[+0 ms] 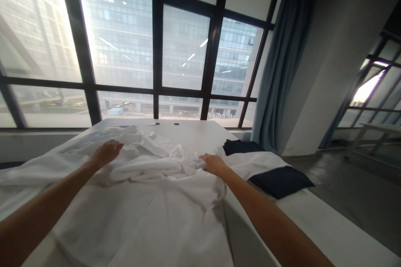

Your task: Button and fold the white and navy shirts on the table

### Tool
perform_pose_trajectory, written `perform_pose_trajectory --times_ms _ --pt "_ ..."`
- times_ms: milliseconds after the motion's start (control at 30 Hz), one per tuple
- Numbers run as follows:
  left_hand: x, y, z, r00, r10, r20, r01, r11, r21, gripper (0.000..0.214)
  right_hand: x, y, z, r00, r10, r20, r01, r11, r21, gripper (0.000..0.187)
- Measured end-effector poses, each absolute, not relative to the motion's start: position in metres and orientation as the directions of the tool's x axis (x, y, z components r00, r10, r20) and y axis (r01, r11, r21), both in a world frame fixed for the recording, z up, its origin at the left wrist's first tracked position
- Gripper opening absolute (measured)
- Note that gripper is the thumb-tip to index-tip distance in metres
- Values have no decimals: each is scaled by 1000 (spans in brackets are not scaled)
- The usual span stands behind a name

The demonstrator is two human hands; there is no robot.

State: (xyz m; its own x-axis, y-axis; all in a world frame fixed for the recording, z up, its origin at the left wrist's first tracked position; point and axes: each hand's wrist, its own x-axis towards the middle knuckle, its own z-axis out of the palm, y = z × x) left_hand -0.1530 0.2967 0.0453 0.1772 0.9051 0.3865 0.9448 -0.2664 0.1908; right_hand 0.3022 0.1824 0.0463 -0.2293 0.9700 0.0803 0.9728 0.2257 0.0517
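A large white sheet (147, 200) lies spread and bunched over a white table (194, 131). My left hand (108, 151) reaches out over the crumpled far part of the sheet, fingers curled and closed on a fold. My right hand (213, 162) is closed on a bunch of the same white cloth near the table's middle. Both arms stretch forward from the near edge.
Two dark navy folded cloths lie on the right side: one (241, 147) farther away, one (282, 181) nearer, with a white folded cloth (257, 162) between them. Big windows (184, 50) stand behind the table. A blue curtain (282, 71) hangs at the right. Grey floor lies to the right.
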Motion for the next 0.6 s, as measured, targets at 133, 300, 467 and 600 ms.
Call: perform_pose_trajectory --times_ms 133,300,467,600 --pt "-123 215 66 532 843 86 813 -536 226 42 287 170 55 33 920 390 994 -71 84 50" --pt "-144 125 54 701 693 -166 706 -642 300 52 266 128 76 -59 867 495 994 98 -52 33" --pt "-158 93 20 741 662 107 649 -748 135 20 249 62 74 -556 816 155 763 576 -292 28" --pt "-141 77 30 576 758 307 778 -623 77 21 242 26 55 -702 709 -67 687 649 -328 32"
